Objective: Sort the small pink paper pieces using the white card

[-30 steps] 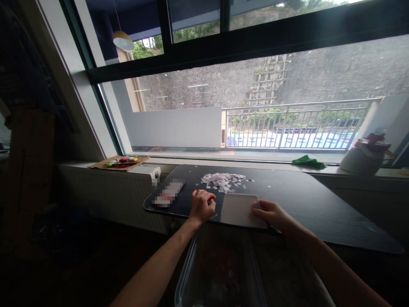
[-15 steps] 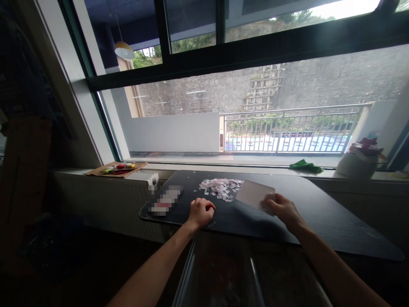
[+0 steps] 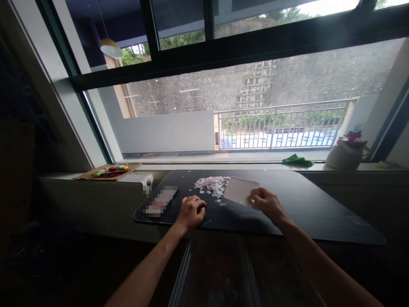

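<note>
On the dark table lies a heap of small white and pinkish paper pieces. A thin, pale rectangular card is in my right hand, gripped at its right corner between thumb and fingers. Tilted, the card overlaps the heap's right edge in view. My left hand rests near the table's front edge, just in front of the heap, its fingers curled toward the thumb. Whatever may be inside those fingers is hidden. To its left, a flat, blurred-out rectangular thing lies on the table.
Below the table edge stands a clear plastic bin with dim contents. A radiator is at left, with cardboard bearing colourful items above it. On the windowsill are a green cloth and a pale pot-like container.
The view has shifted slightly, so most things sit further left. My right hand still grips the card over the heap's right side; my left hand stays curled on the table.
</note>
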Tool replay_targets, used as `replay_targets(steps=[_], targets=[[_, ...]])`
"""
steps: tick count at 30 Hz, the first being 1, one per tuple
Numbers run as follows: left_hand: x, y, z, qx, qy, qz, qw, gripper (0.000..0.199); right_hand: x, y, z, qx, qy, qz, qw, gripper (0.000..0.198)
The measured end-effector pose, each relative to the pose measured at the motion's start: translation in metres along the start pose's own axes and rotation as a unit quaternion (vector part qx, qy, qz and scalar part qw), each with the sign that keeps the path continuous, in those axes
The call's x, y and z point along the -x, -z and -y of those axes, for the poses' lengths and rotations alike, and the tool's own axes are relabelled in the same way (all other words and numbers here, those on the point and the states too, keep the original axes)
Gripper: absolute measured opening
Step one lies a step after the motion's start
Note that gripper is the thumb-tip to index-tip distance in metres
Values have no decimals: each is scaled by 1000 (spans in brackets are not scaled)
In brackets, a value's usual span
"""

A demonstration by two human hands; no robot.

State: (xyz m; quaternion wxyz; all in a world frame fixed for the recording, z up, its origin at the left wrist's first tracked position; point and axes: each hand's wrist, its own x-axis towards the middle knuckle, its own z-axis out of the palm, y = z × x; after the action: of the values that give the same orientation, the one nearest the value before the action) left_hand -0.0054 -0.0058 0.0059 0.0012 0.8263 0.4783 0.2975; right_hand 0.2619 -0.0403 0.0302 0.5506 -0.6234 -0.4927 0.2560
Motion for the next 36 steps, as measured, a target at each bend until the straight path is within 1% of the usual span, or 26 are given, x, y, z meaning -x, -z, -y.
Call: replay_targets(steps=[2,7,11,13,16,18,19,23,24,26,30,34,36], targets=[[0,0,-1,-4,-1,3,1000,19,-1,-3,1,6,3,-4,1000,20],[0,1,-1,-12,-6,-4,1000,19,1,-5,-3,-24,-3,40,999,20],[0,0,1,-14,-10,-6,1000,19,-1,-7,-4,-9,20,10,1000,22],[0,-1,1,-14,-10,-4,1000,19,-3,-13,-4,-7,30,14,999,22],[0,0,0,-13,-9,1,1000,19,-3,-20,-3,-8,39,56,998,21],[0,0,0,-13,-7,1,1000,18,0,-19,-1,-2,42,83,996,21],[0,0,-1,-14,-7,0,1000,18,2,-16,1,2,42,84,996,21],[1,1,-2,-17,-5,3,1000,19,7,-1,2,41,48,30,998,19],[1,2,-3,-17,-3,5,1000,19,9,2,1,47,45,23,998,18],[1,2,-4,-16,1,8,1000,19,11,4,-2,39,38,30,998,18],[1,2,-4,-18,-4,6,1000,19,13,1,-5,2,34,62,997,21],[1,1,-3,-16,-4,-1,1000,18,3,-8,-2,29,49,40,998,22],[1,1,-3,-13,-4,-1,1000,18,-1,-13,2,54,61,39,996,21]])
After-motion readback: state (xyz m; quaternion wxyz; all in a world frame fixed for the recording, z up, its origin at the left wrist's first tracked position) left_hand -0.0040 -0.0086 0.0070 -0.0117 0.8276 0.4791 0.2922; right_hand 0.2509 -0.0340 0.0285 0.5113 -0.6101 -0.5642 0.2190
